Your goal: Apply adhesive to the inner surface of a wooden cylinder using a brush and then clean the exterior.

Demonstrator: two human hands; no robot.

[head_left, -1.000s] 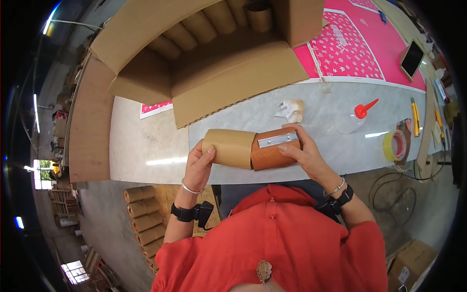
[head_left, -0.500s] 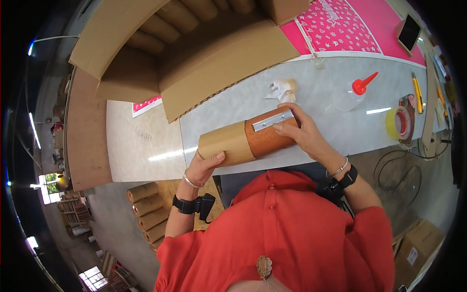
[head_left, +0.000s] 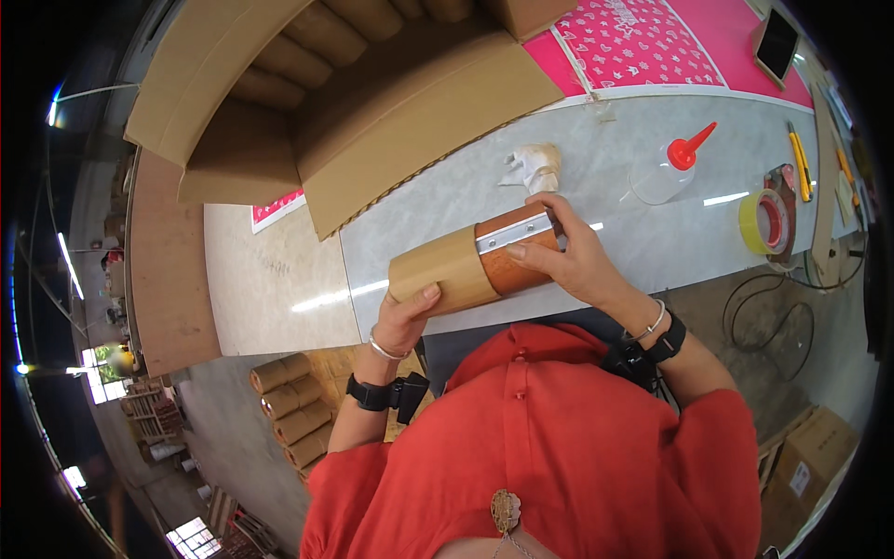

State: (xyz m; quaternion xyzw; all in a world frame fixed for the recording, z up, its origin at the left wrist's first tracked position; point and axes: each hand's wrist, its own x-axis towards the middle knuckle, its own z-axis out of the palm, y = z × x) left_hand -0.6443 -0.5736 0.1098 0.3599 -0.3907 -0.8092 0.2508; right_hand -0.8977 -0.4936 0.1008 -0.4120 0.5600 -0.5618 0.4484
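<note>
Grey surface before us, open cardboard box behind
Our left hand grips the tan tube; our right hand holds its orange end, just above the surface's near edge

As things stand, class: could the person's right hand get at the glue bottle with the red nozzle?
Probably yes, once freed. The right hand is gripping the orange end of the cardboard tube. The glue bottle lies just beyond on the grey tabletop, nothing between them.

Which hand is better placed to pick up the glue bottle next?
Right, probably: the right hand grips the tube's orange end, nearer the glue bottle; the left hand holds the far end.
</note>
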